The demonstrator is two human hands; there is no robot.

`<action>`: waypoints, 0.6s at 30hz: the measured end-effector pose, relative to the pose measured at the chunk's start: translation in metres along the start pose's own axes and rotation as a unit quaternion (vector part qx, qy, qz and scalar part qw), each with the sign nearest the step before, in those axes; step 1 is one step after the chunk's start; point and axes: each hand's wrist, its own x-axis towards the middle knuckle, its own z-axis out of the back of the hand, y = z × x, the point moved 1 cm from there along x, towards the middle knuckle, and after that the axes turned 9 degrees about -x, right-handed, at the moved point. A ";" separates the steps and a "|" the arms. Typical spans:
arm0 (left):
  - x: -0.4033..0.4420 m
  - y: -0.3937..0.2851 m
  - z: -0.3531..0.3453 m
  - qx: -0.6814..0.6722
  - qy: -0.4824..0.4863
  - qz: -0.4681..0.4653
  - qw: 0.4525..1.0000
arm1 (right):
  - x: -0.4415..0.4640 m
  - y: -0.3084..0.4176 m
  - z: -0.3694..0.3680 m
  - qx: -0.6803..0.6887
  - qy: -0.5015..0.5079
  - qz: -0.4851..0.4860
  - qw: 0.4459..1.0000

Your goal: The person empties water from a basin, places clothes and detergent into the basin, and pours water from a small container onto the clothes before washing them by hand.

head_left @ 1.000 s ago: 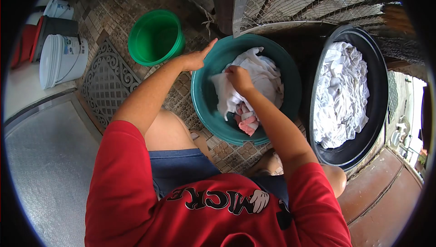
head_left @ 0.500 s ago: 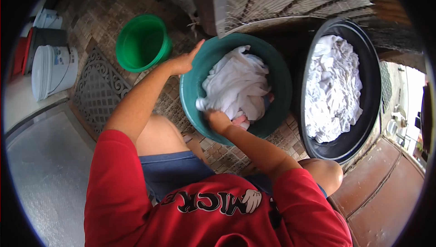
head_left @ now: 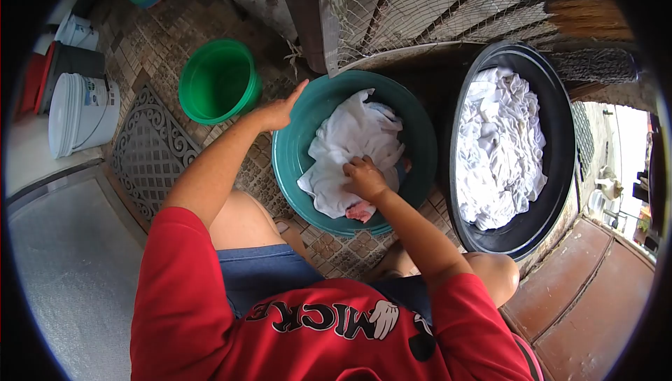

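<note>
A teal basin (head_left: pixel 285 157) stands on the tiled floor before me, with wet-looking white clothes (head_left: pixel 343 129) and a bit of pink cloth (head_left: pixel 360 211) inside. At the basin's left rim is my left hand (head_left: pixel 278 113), holding its edge; one finger stretches along the rim and the others are mostly hidden. My right hand (head_left: pixel 365 178) lies inside the basin on top of the white clothes, its fingers curled into the fabric.
To the right, a large black tub (head_left: pixel 560 171) holds a heap of white laundry (head_left: pixel 500 150). A green bucket (head_left: pixel 217 83) stands left of the basin, near a dark floor mat (head_left: pixel 155 146). White pails (head_left: pixel 84 111) line the far left. Wire mesh (head_left: pixel 455 3) rises behind.
My right hand has moved from the basin's near side up onto the middle of the white clothes, which now lie flatter. The left hand stays at the rim.
</note>
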 end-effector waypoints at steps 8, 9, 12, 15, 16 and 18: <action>-0.011 -0.014 0.001 -0.021 0.019 0.014 1.000 | 0.010 0.023 0.098 0.037 0.018 -0.013 0.999; -0.008 -0.012 -0.001 -0.019 0.020 0.009 1.000 | 0.022 0.024 0.095 0.078 -0.038 0.043 0.995; -0.003 -0.012 0.002 0.055 0.006 -0.012 0.998 | 0.059 0.005 0.074 0.202 -0.067 0.094 0.973; -0.008 -0.011 0.001 0.054 0.025 0.023 0.998 | 0.079 -0.032 0.063 0.130 -0.141 -0.064 0.979; -0.003 -0.004 -0.002 0.034 0.017 -0.001 0.999 | 0.078 -0.040 0.062 0.019 -0.225 -0.202 0.953; 0.001 0.004 -0.005 0.015 0.008 -0.026 1.000 | 0.071 -0.044 0.036 0.017 -0.194 -0.267 0.944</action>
